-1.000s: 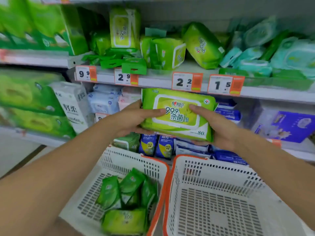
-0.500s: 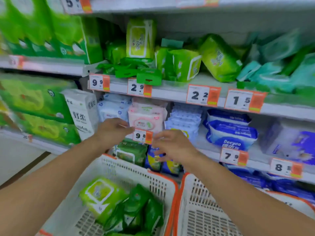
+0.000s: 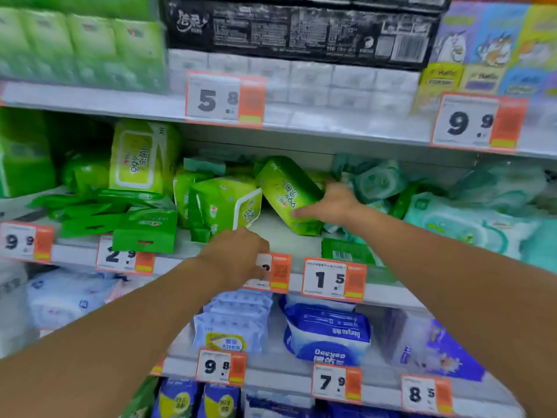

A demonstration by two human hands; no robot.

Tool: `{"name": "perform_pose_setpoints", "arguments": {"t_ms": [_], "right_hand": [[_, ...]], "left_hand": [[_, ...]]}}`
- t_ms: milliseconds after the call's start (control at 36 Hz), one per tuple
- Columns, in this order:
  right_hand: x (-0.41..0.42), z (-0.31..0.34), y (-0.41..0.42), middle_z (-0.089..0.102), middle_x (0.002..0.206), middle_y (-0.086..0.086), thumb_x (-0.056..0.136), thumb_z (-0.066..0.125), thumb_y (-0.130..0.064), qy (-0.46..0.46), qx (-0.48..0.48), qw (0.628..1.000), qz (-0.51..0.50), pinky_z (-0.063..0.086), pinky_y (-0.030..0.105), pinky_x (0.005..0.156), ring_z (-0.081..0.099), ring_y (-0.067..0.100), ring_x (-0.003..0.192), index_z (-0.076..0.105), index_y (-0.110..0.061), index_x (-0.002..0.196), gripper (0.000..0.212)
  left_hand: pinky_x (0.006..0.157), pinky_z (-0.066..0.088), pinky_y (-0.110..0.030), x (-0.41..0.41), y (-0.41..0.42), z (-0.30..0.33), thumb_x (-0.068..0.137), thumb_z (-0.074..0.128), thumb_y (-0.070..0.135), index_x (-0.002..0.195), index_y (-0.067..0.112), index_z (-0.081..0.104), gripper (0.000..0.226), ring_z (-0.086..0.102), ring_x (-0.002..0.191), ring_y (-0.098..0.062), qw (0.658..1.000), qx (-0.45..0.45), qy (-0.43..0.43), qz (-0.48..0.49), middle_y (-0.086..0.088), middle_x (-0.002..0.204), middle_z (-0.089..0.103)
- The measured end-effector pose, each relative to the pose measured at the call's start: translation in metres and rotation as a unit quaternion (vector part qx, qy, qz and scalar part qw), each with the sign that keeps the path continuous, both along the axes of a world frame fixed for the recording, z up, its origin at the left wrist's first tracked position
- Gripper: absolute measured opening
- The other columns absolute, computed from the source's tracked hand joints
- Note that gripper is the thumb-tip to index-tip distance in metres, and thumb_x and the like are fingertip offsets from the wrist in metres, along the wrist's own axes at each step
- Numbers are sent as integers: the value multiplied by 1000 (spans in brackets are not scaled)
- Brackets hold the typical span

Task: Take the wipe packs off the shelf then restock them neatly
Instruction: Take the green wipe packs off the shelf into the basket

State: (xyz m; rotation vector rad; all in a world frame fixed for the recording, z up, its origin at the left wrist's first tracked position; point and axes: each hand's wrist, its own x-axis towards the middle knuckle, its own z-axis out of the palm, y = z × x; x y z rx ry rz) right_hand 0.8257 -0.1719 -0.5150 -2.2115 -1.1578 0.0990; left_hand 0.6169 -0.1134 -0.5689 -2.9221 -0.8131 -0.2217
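Reaching onto the middle shelf (image 3: 289, 236), the right hand (image 3: 331, 203) grips a tilted lime-green wipe pack (image 3: 286, 191), thumb laid across its front face and the other fingers hidden behind its right end. The left hand (image 3: 238, 257) hangs lower, in front of the shelf edge, fingers curled downward over a price tag (image 3: 277, 271) and holding nothing that can be made out; the 2 hands are well apart. The gripped pack leans with its lower corner on the shelf, just beside another green pack with a white lid (image 3: 226, 203) to its left. Further left, 1 larger pack (image 3: 138, 158) stands upright behind a jumble of flat dark-green packets (image 3: 120, 218). Teal packs (image 3: 470, 212) are heaped to the right. A tag reading 1.5 (image 3: 333, 280) sits below the gripped pack.
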Motion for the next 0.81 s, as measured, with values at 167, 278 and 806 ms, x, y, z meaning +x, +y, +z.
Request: {"name": "perform_pose_setpoints", "arguments": {"t_ms": [167,278,806], "right_hand": [[2,2,50,45,149,7,52,91,-59,-56,-88,995,7,44,34,104,47,28,135,30,-13,149,124],[4,-4,56,54,138,4,30,90,-61,-67,-97,992,-41,53,37,93,56,28,124,33,-16,145,136],[-5,24,-65,69,122,19,81,60,-38,603,136,765,179,50,64,92,66,42,111,67,-12,118,46]], "left_hand": [[66,36,-27,8,9,7,77,77,52,84,24,61,33,52,81,-25,1000,-7,-14,-2,1,80,53],[68,44,-30,6,10,6,75,76,56,92,21,67,40,57,85,-25,1000,-13,-25,-6,-1,88,62],[101,47,-34,6,-8,32,72,82,39,129,12,58,68,59,115,-21,846,-448,-286,53,-1,117,66]]}}
